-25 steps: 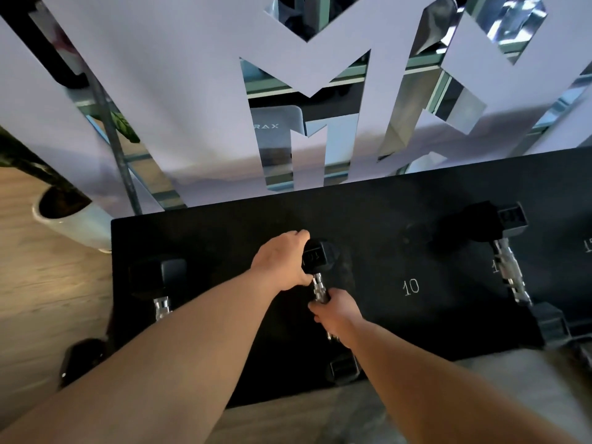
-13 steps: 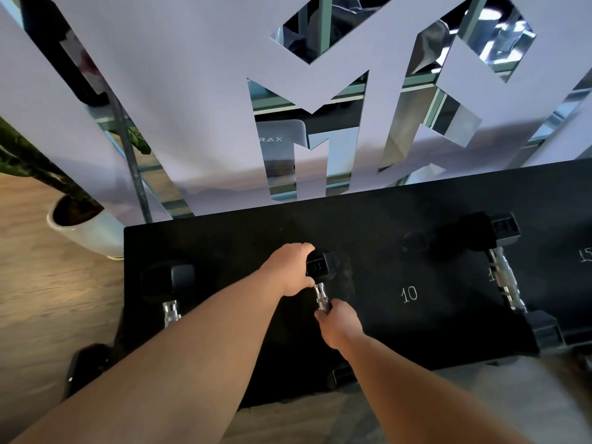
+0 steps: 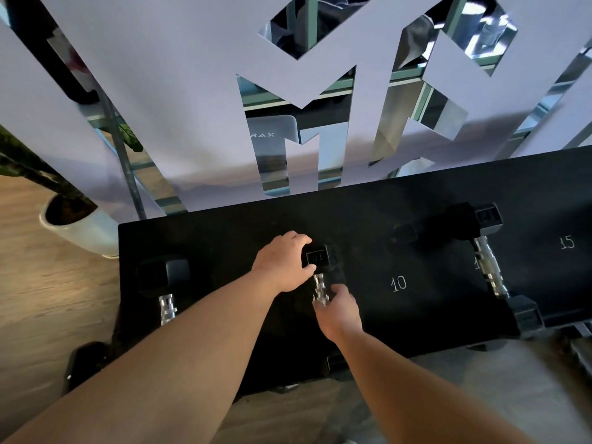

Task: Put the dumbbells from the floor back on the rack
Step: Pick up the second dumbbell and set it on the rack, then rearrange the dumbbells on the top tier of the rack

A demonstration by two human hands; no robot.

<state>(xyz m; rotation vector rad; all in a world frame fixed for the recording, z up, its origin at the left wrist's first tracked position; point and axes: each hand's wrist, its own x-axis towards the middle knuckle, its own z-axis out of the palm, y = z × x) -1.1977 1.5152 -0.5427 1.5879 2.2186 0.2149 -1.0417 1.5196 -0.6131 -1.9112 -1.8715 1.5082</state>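
A black sloped rack (image 3: 384, 225) fills the middle of the view, marked 10 and 15 in white. A black hex dumbbell (image 3: 318, 261) with a chrome handle lies on it near the centre. My left hand (image 3: 283, 262) cups its far head. Lower down, my right hand (image 3: 339, 310) is wrapped around the chrome handle. The near head is hidden under my right forearm. Another dumbbell (image 3: 166, 283) rests at the rack's left end, and a third dumbbell (image 3: 488, 251) lies to the right between the two numbers.
A white plant pot (image 3: 80, 229) stands on the wooden floor left of the rack. Behind the rack rises a mirrored wall with large white panels (image 3: 179, 91). A dark object (image 3: 86, 363) sits low by the rack's left foot.
The view has shifted slightly, so the rack sits lower in frame. Both hands stay on the centre dumbbell, which has settled a little further up the rack.
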